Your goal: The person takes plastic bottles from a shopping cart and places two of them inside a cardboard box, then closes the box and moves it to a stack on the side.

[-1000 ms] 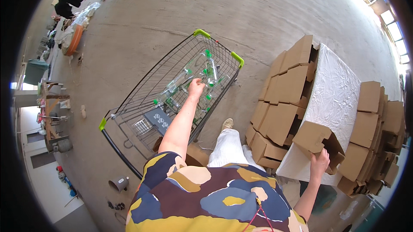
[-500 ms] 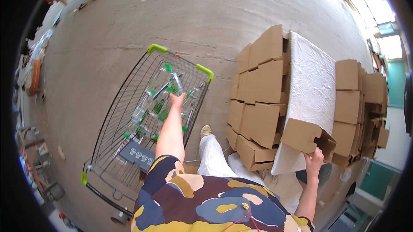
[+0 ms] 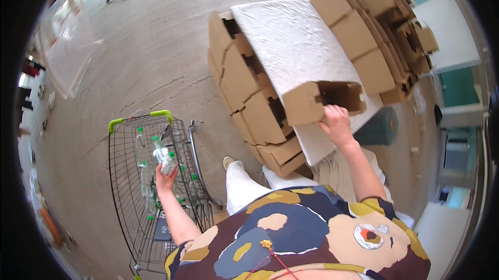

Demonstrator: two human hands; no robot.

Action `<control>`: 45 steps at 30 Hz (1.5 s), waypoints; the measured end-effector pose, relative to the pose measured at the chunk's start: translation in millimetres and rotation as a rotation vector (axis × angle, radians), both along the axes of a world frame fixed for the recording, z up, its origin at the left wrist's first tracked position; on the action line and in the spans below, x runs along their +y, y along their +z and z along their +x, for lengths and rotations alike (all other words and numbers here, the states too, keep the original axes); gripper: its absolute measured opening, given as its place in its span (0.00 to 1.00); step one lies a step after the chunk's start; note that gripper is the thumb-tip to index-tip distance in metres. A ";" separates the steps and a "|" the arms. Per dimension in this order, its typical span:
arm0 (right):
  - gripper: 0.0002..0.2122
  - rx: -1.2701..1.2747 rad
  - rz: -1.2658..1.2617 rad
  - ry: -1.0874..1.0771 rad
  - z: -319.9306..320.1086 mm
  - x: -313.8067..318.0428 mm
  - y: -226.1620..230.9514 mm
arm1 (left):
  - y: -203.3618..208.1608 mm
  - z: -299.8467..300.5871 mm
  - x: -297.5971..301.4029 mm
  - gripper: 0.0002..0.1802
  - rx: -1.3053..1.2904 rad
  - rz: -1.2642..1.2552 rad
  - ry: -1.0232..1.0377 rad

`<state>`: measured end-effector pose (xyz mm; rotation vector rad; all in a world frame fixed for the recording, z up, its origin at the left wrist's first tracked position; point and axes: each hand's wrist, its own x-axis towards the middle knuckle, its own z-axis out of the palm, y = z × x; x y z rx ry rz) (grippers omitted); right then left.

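We see a clear plastic water bottle with a green cap point(image 3: 163, 155) gripped in the left hand point(image 3: 165, 178), whose fingers are wrapped around its lower end. The bottle tilts up and away from the hand, held over the basket of a grey wire shopping cart with lime-green corner guards point(image 3: 125, 186). More clear green-capped bottles point(image 3: 143, 176) lie inside that cart, below and beside the held one.

To the right, well apart from the cart, our right hand point(image 3: 337, 122) reaches out to an open brown cardboard box point(image 3: 322, 101). The hand rests at the box's lower edge, at its opening, fingers curled over the rim; we cannot tell whether it grips anything inside. This box sits at the near end of a white textured sheet point(image 3: 291, 46) that covers a stack of brown cardboard boxes point(image 3: 249, 88), with further open boxes point(image 3: 384, 30) stacked along the sheet's far side.

Everything stands on a grey concrete floor point(image 3: 145, 46). Between cart and stack we see our white trousers point(image 3: 241, 189) and one light shoe point(image 3: 228, 162), and below them a patterned top in dark brown, blue and mustard point(image 3: 301, 238).
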<state>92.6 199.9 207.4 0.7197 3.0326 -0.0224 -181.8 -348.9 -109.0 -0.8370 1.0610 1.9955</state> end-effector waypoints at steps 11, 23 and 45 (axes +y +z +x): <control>0.15 0.308 -0.163 0.200 50.9 30.2 13.3 | 302.7 89.0 137.3 0.38 0.843 0.031 -0.292; 0.14 0.396 -0.110 0.275 114.1 68.2 -3.3 | 399.1 168.9 490.9 0.39 1.431 -0.283 -1.437; 0.12 0.538 -0.154 0.248 104.7 77.6 -24.4 | 239.3 177.6 586.3 0.20 1.331 -0.612 -2.330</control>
